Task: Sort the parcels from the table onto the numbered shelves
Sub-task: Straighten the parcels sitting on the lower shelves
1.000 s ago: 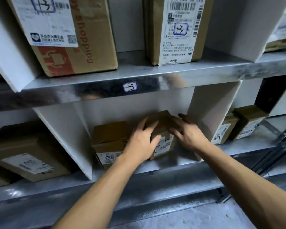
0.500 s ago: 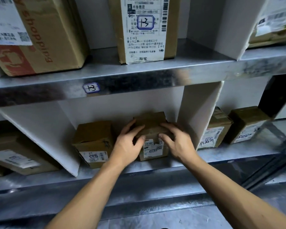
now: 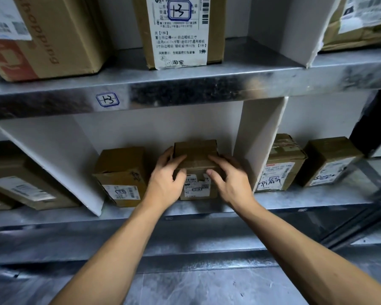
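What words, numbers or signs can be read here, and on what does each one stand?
"1-3": sticker on the shelf edge.
"1-3": label of the tall box.
"淘宝": foot of the same label.
"hopping": big box, upper left, start cut off.
Too small or blurred: labels of the held parcel and other lower boxes.

The left hand point(image 3: 165, 188) and right hand point(image 3: 233, 186) hide both sides of the small parcel point(image 3: 196, 153), whose label print is too small to read. The top edge cuts off the large box point(image 3: 59, 36) and tall box point(image 3: 180, 40) above. A far-left parcel point(image 3: 24, 188) runs out of frame.
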